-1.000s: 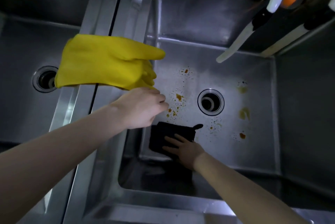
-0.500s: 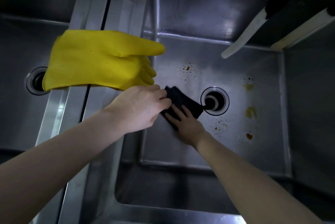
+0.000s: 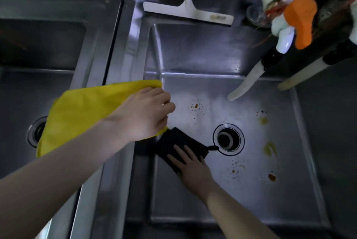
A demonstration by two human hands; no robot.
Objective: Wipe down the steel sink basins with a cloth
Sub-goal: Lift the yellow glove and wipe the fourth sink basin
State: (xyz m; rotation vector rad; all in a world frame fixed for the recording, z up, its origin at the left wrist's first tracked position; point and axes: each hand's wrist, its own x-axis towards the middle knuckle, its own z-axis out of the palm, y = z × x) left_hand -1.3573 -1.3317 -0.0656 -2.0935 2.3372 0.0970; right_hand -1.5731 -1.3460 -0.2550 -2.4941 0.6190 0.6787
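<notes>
Head view, looking down: the right hand point(image 3: 190, 169) is pressing a black cloth point(image 3: 177, 142) flat on the floor of the right steel basin point(image 3: 251, 196), fingers straight and slightly spread. The cloth is lying just beside the drain point(image 3: 228, 139), at its 9 o'clock. Brown stains point(image 3: 270, 149) are showing at the drain's 3 o'clock. At the cloth's 10 o'clock, the left hand point(image 3: 143, 115) is resting with curled fingers on a yellow rubber glove point(image 3: 83, 115) draped over the divider; whether it is gripping the glove, I cannot tell.
</notes>
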